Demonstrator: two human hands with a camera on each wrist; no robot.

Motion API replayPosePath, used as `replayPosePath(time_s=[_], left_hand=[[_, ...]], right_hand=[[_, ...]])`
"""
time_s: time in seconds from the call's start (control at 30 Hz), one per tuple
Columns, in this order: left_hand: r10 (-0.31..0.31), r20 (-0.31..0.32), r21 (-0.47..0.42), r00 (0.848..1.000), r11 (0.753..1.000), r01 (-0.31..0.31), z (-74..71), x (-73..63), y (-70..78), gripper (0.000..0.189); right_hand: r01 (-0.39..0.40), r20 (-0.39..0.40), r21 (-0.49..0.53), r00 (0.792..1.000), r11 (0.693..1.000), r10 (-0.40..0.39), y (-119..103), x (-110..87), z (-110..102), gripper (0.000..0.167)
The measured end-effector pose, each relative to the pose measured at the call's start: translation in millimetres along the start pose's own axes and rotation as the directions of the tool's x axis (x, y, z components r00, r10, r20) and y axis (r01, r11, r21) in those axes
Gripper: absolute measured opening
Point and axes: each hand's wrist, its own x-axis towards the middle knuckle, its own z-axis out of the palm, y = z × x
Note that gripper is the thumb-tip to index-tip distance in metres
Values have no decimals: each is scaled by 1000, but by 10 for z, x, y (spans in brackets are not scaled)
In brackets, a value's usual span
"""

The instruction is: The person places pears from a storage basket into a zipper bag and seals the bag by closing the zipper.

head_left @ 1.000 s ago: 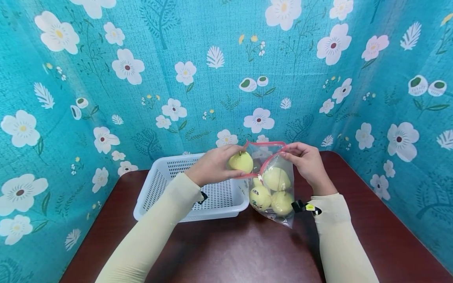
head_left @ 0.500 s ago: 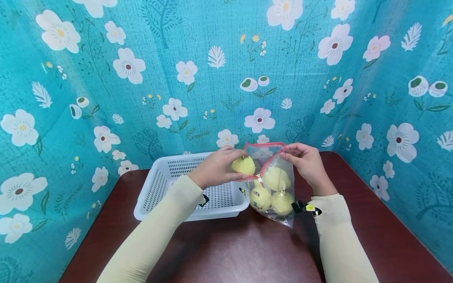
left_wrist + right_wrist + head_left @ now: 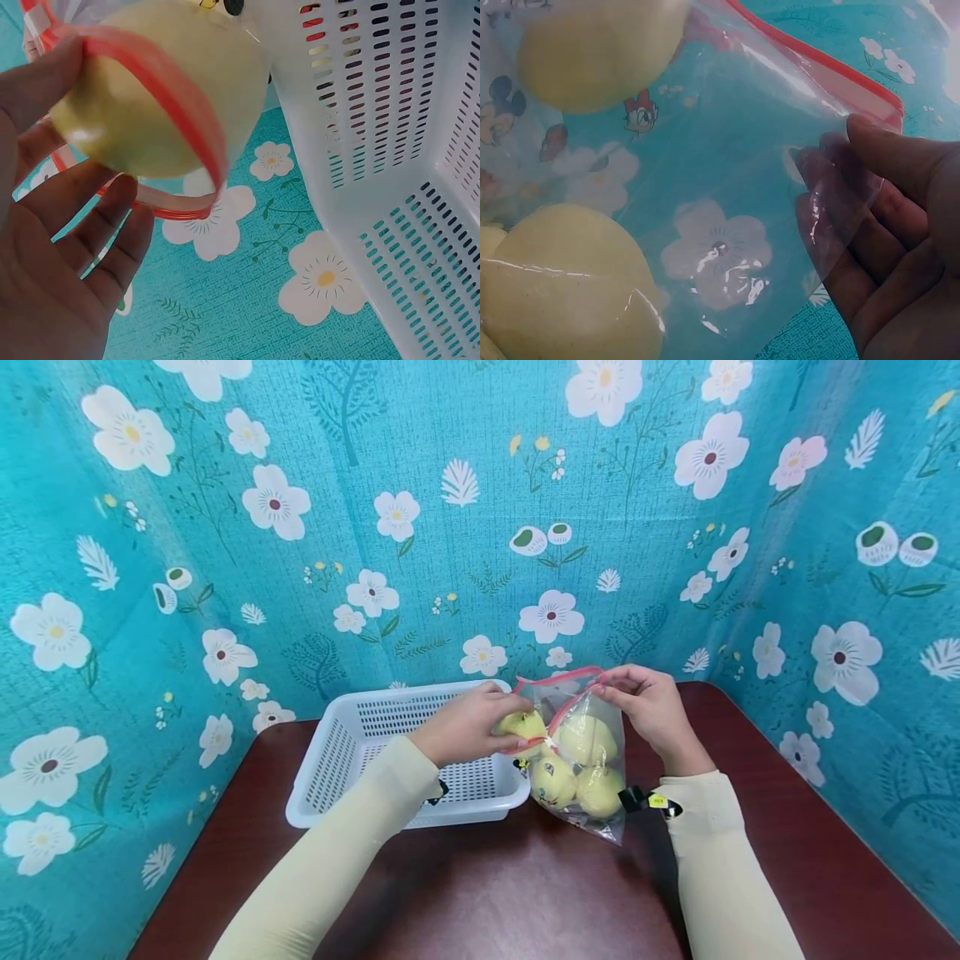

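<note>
My left hand (image 3: 467,724) holds a round yellow-green pear (image 3: 522,724) at the mouth of a clear zip bag (image 3: 613,714) with a red rim. In the left wrist view, the thumb lies against the red rim (image 3: 184,112) and the pear sits partly inside the opening. Several more pears (image 3: 597,792) rest low in the bag. On the other side, my right hand (image 3: 651,717) pinches the bag's upper edge between thumb and fingers. Cartoon prints on the plastic (image 3: 727,172) show in the right wrist view.
A white slotted plastic basket (image 3: 307,760) stands left of the bag, beneath the left forearm. Both are on a dark red-brown table (image 3: 480,893). A blue flowered curtain (image 3: 450,568) hangs behind and at the sides.
My left hand has moved right and slightly down, carrying the pear further into the bag's mouth. The rim has dipped at the left. The right hand keeps its place.
</note>
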Motion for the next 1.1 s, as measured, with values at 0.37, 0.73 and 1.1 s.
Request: replayPosePath(time_s=[0.37,0.73,1.1], left_hand=[[9,44,10,999,1000,-9,26,-23,-25,66],[36,-23,61,999,998,-35,21,-155,-128,29],[29,-125,67,992,998,-21,-94,-308,-273,14]], right_hand=[[-3,-39,-31,999,1000,1,35,30,-42,21],[-52,-72,-56,996,997,48,57,16,-124,30],[-59,-78,-55,995,997,55,69,23,-177,31]])
